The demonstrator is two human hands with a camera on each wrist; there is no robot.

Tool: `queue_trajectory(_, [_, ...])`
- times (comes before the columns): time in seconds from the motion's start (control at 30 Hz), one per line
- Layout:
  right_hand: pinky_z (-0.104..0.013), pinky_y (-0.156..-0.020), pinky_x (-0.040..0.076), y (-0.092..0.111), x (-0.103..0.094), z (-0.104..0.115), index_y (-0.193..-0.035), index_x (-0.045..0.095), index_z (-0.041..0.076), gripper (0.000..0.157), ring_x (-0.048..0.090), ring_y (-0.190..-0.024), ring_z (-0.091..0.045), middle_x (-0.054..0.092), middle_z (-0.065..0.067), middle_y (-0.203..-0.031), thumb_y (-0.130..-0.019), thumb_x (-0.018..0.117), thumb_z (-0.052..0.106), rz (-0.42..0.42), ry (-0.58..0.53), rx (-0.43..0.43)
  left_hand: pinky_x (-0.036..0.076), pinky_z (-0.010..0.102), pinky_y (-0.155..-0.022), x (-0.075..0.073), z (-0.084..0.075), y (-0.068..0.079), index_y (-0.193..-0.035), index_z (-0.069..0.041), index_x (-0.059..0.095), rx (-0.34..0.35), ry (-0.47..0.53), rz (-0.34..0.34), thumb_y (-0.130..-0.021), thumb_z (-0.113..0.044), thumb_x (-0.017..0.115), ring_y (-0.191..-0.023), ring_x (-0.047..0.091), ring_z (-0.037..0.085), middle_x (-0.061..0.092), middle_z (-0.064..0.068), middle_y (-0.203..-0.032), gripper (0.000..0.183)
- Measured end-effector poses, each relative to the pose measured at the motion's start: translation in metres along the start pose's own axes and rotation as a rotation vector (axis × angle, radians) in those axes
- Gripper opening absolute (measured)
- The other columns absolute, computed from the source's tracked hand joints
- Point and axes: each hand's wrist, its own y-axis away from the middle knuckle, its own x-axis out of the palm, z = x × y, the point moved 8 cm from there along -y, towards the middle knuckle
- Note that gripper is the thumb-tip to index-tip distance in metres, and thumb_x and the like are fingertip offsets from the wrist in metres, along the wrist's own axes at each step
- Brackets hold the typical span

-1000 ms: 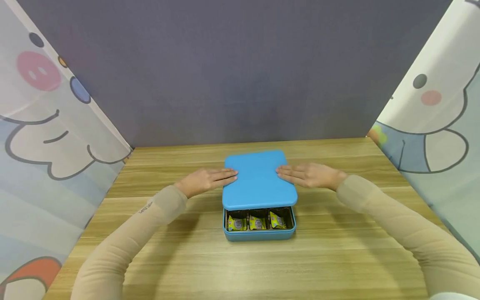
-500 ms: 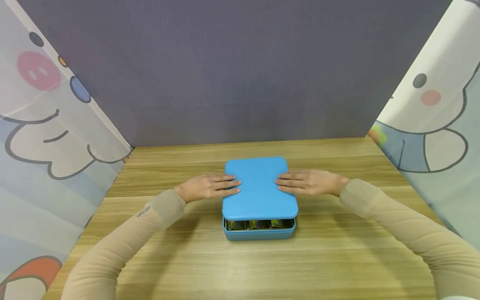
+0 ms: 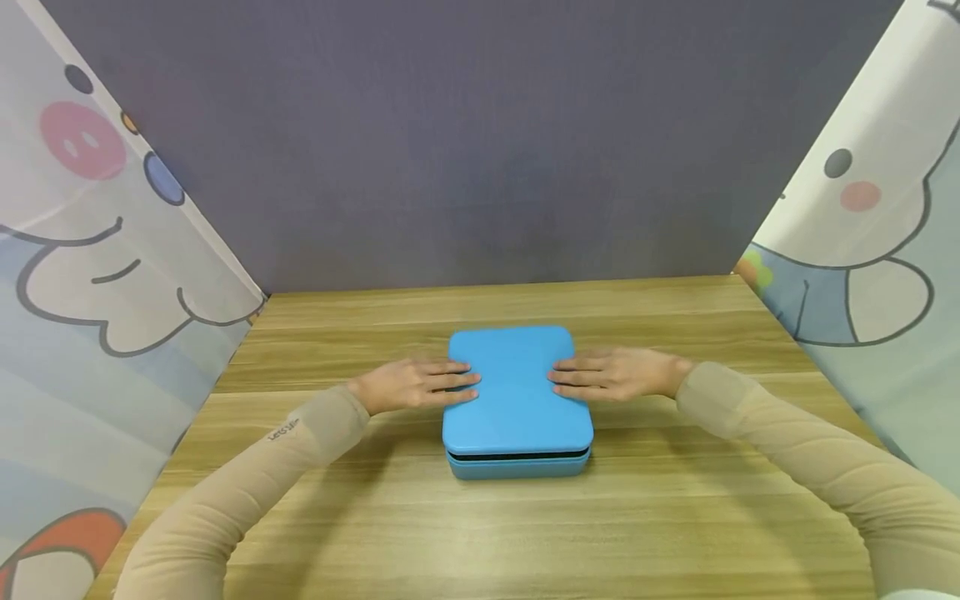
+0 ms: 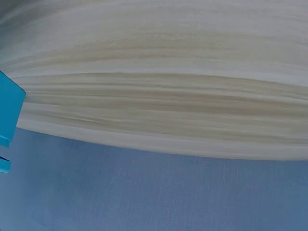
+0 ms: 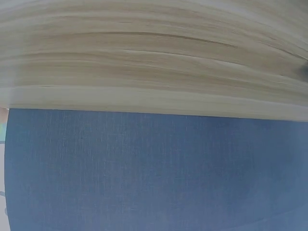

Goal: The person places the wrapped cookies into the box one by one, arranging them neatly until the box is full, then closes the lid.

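A light blue lid lies over a matching blue box in the middle of the table, with a thin dark gap showing between them at the front. On the lid's left edge, my left hand holds it with the fingers laid over the top. My right hand holds the opposite edge in the same way. Both thumbs are hidden from view. The box's contents are covered. At the left border of the left wrist view, a blue corner of the lidded box appears; neither hand shows in the wrist views.
The wooden table extends around the box. A grey-blue wall stands behind it. Cartoon-printed curtains hang at both sides.
Both hands have brought the lid down and toward the front of the box. The compartments with several yellow-green wrapped pieces, seen earlier, are now covered.
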Motion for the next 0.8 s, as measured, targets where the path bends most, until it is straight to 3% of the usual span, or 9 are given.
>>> queue_trajectory(0.2, [-0.034, -0.091, 0.050, -0.002, 0.004, 0.002, -0.134, 0.043, 0.005, 0.042, 0.053, -0.118, -0.024, 0.052, -0.010, -0.131, -0.101, 0.018, 0.000, 0.045, 0.015, -0.003, 0.046, 0.031, -0.097, 0.002, -0.004, 0.001, -0.133, -0.012, 0.048, 0.007, 0.004, 0.012, -0.097, 0.003, 0.037, -0.121, 0.051, 0.021, 0.049, 0.007, -0.136, 0.041])
queue_trajectory(0.43, [-0.032, -0.090, 0.051, -0.001, 0.008, 0.005, -0.133, 0.045, 0.005, 0.043, 0.053, -0.119, -0.024, 0.052, -0.011, -0.132, -0.099, 0.019, -0.003, 0.048, 0.010, -0.009, 0.044, 0.031, -0.100, 0.005, -0.007, 0.001, -0.133, -0.013, 0.048, 0.010, 0.023, 0.032, -0.081, 0.002, 0.064, -0.122, 0.050, 0.022, 0.049, 0.007, -0.136, 0.057])
queue_trajectory(0.5, [-0.033, -0.091, 0.050, 0.000, 0.008, 0.006, -0.132, 0.045, 0.006, 0.043, 0.052, -0.120, -0.024, 0.051, -0.011, -0.133, -0.099, 0.019, -0.003, 0.052, 0.008, -0.007, 0.044, 0.030, -0.099, 0.006, -0.007, 0.001, -0.133, -0.012, 0.048, 0.015, 0.015, 0.026, -0.086, 0.003, 0.057, -0.122, 0.050, 0.022, 0.049, 0.007, -0.136, 0.050])
queue_trajectory(0.6, [-0.032, -0.092, 0.050, 0.001, 0.008, 0.008, -0.132, 0.044, 0.006, 0.043, 0.051, -0.120, -0.024, 0.050, -0.011, -0.133, -0.099, 0.019, -0.004, 0.057, 0.011, -0.012, 0.045, 0.029, -0.098, 0.006, -0.008, 0.000, -0.133, -0.012, 0.048, 0.030, -0.003, 0.019, -0.097, 0.004, 0.033, -0.121, 0.050, 0.021, 0.049, 0.007, -0.135, 0.042])
queue_trajectory(0.67, [-0.032, -0.092, 0.050, 0.001, 0.009, 0.010, -0.133, 0.044, 0.005, 0.043, 0.052, -0.120, -0.024, 0.051, -0.011, -0.133, -0.099, 0.019, -0.004, 0.055, 0.017, -0.017, 0.046, 0.030, -0.097, 0.006, -0.009, -0.001, -0.132, -0.012, 0.049, 0.044, -0.021, 0.004, -0.100, 0.003, 0.018, -0.119, 0.052, 0.021, 0.050, 0.007, -0.134, 0.047])
queue_trajectory(0.8, [-0.032, -0.092, 0.050, 0.001, 0.009, 0.013, -0.135, 0.040, 0.003, 0.042, 0.053, -0.118, -0.024, 0.053, -0.011, -0.130, -0.099, 0.020, -0.004, 0.038, 0.032, -0.029, 0.048, 0.031, -0.095, 0.006, -0.011, -0.002, -0.128, -0.011, 0.053, 0.071, -0.036, -0.041, -0.100, 0.002, 0.017, -0.115, 0.055, 0.021, 0.053, 0.008, -0.131, 0.047])
